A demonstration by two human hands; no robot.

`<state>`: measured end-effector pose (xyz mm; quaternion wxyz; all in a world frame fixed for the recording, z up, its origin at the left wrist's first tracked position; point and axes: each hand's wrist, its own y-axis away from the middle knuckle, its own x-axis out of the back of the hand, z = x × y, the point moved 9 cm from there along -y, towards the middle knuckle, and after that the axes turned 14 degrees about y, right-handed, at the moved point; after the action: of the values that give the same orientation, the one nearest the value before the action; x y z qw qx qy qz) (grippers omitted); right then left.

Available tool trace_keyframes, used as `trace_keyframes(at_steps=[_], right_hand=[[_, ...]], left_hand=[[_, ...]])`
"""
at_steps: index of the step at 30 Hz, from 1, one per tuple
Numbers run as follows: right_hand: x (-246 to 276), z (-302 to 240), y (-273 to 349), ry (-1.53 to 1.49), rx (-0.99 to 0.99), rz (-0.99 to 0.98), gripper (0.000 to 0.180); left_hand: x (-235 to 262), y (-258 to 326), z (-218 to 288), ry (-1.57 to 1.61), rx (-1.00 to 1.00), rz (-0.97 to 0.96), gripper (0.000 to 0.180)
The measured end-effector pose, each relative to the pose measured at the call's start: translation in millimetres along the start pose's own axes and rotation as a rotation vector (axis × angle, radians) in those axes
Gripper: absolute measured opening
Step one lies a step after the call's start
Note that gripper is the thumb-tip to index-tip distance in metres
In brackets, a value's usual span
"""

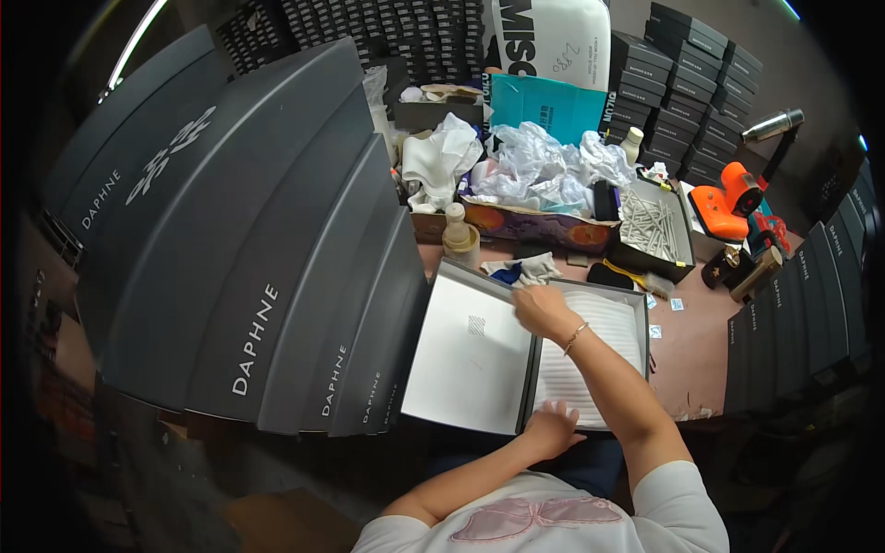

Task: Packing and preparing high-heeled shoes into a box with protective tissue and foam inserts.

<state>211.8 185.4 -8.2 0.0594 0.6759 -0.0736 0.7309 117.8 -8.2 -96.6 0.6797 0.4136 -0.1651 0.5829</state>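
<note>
A dark grey shoe box point(645, 359) lies in front of me, its lid point(466, 346) folded open to the left and showing a white inside with a small printed patch. White ribbed padding point(599, 341) fills the box; what lies beneath it is hidden. My left hand point(553, 430) rests at the box's near edge, fingers stretched onto the padding. Reaching across, my right hand point(544, 311) is at the far end of the seam between lid and box. Its fingers are curled down, and what they hold, if anything, is hidden.
Tall stacks of dark boxes flank me at left point(221, 258) and right point(793, 304). Behind the box are a cream bottle point(456, 226), a white cloth point(539, 269), a yellow-handled brush point(636, 276), a carton of crumpled paper point(544, 170), a tray of white sticks point(650, 226) and an orange device point(724, 207).
</note>
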Motion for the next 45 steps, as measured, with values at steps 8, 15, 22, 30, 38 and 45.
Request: trace_keyframes(at_steps=[8, 15, 22, 30, 38, 45], right_hand=[[-20, -122, -38, -0.890, -0.044, 0.186, 0.036], [62, 42, 94, -1.348, -0.333, 0.582, 0.037], [-57, 224, 310, -1.473, -0.970, 0.279, 0.053], [-77, 182, 273, -1.015, -0.777, 0.064, 0.059], [-95, 171, 278, -1.138, -0.881, 0.167, 0.053], [-132, 149, 293, -1.523, -0.935, 0.152, 0.055]], left_hand=[[-18, 14, -1, -0.317, -0.552, 0.525, 0.050], [39, 70, 38, 0.237, -0.556, 0.405, 0.043], [32, 121, -112, 0.979, 0.225, 0.611, 0.026], [81, -8, -86, 1.614, 0.065, 0.562, 0.061], [61, -17, -125, 1.281, 0.165, 0.654, 0.054], [-9, -60, -179, 1.744, 0.151, 0.470, 0.056]])
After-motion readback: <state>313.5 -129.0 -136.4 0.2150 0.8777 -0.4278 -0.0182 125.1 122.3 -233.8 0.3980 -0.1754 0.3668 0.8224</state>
